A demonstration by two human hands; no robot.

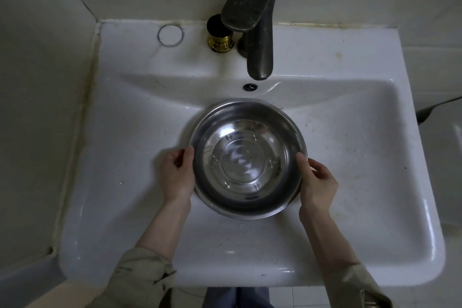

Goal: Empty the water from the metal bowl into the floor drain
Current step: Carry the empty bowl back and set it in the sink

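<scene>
A round metal bowl (pixel 247 159) sits level inside the white sink basin (pixel 130 147), with clear water covering its ringed bottom. My left hand (pixel 176 174) grips the bowl's left rim, thumb on the edge. At the right rim, my right hand (pixel 317 182) holds the bowl the same way. The bowl is upright. No floor drain is in view.
A dark faucet (pixel 258 32) reaches over the basin just behind the bowl, above the overflow hole (pixel 250 87). A black-and-gold cap (pixel 220 35) stands on the sink ledge beside it. Walls close in at left and back. Tiled floor (pixel 295 295) shows below the sink's front edge.
</scene>
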